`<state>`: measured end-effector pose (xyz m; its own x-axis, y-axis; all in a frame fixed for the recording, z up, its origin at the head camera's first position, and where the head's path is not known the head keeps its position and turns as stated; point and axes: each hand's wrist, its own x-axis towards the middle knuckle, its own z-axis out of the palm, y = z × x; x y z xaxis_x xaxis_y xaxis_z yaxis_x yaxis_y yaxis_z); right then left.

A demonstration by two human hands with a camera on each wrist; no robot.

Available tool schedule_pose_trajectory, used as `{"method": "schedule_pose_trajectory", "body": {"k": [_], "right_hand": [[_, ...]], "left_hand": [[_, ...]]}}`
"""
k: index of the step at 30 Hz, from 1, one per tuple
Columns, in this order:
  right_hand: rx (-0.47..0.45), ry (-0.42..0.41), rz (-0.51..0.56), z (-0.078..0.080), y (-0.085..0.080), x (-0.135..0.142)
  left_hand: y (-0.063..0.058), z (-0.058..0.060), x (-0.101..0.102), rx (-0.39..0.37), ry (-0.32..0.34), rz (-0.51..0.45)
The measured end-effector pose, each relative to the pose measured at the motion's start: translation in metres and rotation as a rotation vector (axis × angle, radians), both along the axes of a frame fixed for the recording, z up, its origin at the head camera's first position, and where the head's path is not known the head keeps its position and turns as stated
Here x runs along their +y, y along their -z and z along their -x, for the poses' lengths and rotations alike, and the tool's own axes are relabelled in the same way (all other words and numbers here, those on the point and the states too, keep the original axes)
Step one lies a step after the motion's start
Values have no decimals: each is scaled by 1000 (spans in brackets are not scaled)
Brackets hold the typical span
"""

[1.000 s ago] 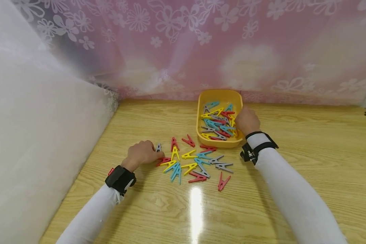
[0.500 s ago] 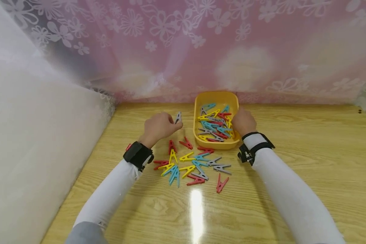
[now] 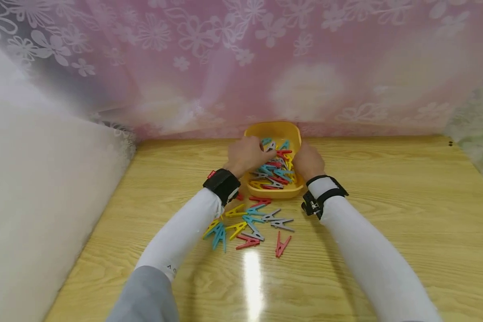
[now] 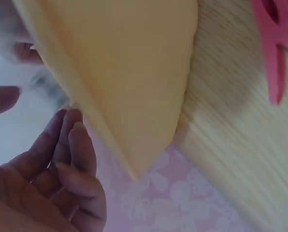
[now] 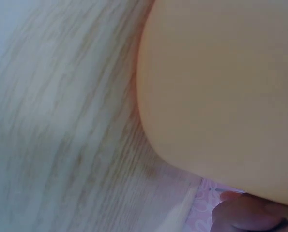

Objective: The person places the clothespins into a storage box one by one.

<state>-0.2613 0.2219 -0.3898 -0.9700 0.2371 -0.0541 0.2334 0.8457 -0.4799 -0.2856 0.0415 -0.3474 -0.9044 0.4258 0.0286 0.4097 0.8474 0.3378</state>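
My left hand [image 3: 247, 154] is over the left side of a yellow plastic basket [image 3: 273, 194], its thumb apart from its fingers in the left wrist view. A blurred grey clothespin [image 4: 49, 89] shows just beyond those fingertips, apart from the thumb; whether it touches the fingers is hard to tell. My right hand [image 3: 309, 161] grips the basket's right rim, partly hidden behind the wall in the right wrist view. Red, yellow, blue and grey clothespins [image 3: 279, 172] lie heaped in the basket.
Several loose clothespins lie on the wooden table [image 3: 346, 250] in front of the basket, among them a red clothespin [image 3: 281, 245] nearest me. My left forearm covers part of that group. A pink floral curtain [image 3: 225, 80] hangs behind the basket.
My left hand has lifted a grey clothespin from the left of the table, carried it right to the basket and parted its thumb from its fingers. My right hand stays on the rim.
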Motion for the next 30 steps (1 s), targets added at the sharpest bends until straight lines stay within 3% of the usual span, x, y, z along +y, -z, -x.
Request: {"method": "schedule_pose_trajectory", "body": {"k": [10, 19, 30], "right_hand": [[16, -18, 1, 1, 0, -5], [-38, 15, -14, -1, 0, -1], [-16, -24, -47, -3, 0, -1]], "left_hand": [[7, 2, -12, 34, -21, -113], [6, -4, -36, 93, -14, -210], [20, -12, -88, 17, -103, -144]]}}
